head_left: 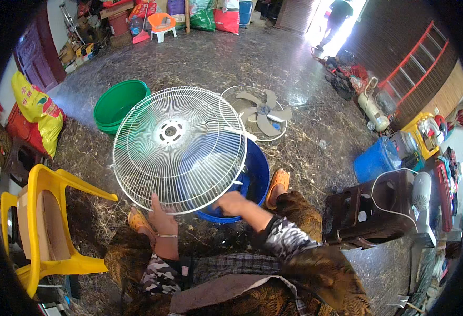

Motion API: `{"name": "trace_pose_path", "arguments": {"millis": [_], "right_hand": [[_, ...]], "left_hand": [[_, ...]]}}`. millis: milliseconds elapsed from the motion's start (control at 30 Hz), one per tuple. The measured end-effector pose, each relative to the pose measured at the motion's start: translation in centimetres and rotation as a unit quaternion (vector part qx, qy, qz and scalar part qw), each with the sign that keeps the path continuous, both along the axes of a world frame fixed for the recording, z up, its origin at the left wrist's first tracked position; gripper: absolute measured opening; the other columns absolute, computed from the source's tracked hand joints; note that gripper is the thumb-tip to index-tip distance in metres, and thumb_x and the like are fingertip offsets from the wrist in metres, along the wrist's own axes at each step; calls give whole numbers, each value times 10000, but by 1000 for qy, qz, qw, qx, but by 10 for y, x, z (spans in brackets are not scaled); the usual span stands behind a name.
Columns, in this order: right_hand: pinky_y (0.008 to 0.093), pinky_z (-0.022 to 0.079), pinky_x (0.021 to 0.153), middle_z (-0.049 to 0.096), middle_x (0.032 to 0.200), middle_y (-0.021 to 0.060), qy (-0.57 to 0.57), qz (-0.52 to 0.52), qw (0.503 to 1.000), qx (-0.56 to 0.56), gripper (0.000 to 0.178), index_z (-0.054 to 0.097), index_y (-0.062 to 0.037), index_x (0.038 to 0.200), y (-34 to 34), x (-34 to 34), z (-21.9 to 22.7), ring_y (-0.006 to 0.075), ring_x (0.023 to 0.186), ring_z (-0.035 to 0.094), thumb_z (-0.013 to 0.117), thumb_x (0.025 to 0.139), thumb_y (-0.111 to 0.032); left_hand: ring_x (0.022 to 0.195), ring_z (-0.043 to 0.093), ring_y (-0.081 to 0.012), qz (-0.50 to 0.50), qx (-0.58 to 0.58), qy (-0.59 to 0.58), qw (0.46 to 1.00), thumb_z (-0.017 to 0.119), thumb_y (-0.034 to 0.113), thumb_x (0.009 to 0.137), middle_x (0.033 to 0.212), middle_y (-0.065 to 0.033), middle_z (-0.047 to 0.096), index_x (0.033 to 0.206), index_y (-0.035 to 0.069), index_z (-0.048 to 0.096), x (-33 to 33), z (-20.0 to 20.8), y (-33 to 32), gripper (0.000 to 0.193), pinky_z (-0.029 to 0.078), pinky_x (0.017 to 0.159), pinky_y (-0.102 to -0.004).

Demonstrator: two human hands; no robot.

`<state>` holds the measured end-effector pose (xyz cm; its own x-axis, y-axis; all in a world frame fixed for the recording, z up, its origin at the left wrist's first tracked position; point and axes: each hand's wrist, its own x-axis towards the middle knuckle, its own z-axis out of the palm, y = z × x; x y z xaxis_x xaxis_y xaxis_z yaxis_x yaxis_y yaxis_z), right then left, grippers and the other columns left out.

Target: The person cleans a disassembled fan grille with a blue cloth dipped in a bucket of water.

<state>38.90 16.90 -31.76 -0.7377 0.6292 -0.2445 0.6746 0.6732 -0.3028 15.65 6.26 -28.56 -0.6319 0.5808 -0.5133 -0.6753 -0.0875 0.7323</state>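
Apparent washing stage — left hand (pixel 161 220) grips fan cover (pixel 180 150) above blue tub (pixel 259 171), right hand (pixel 232 203) too blurred to judge — next move likely needing steady support.

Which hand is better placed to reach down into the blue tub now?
Probably the right hand: it is at the near side of the blue tub. The left hand grips the near edge of the white fan guard, so using it would likely mean letting go.
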Motion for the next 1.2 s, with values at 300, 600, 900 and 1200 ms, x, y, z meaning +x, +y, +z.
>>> {"name": "trace_pose_path", "arguments": {"millis": [300, 600, 900, 1200], "right_hand": [[401, 466, 867, 627, 1052, 197, -48, -57, 989, -129, 367, 613, -119, 1148, 42, 59, 67, 364, 1003, 579, 561, 787, -159], [361, 477, 852, 655, 995, 183, 480, -398, 770, 136, 288, 645, -103, 1065, 138, 49, 85, 314, 952, 631, 574, 797, -181], [317, 436, 909, 638, 1077, 200, 368, -331, 869, -13, 434, 571, -53, 1209, 126, 16, 40, 274, 1006, 614, 508, 779, -63], [427, 473, 863, 624, 993, 262, 288, -354, 890, 9, 462, 546, -93, 1247, 35, 14, 53, 395, 947, 604, 553, 786, -125]], "left_hand": [[483, 386, -84, 91, -6, 60, 994, 694, 381, 815, 622, 2, 413, 1087, -6, 505, -50, -2, 2, 509, 379, 429, -260], [407, 355, -68, 51, -13, 88, 995, 681, 369, 831, 486, 40, 352, 591, 172, 355, -63, 16, -10, 450, 327, 395, -255], [427, 341, -68, 62, -9, 92, 994, 685, 402, 817, 526, 50, 313, 929, 81, 574, -66, 3, -10, 358, 321, 404, -252], [434, 338, -78, 90, -39, 71, 993, 687, 467, 794, 549, 37, 314, 1136, 5, 557, -62, 1, -6, 589, 340, 413, -249]]}}
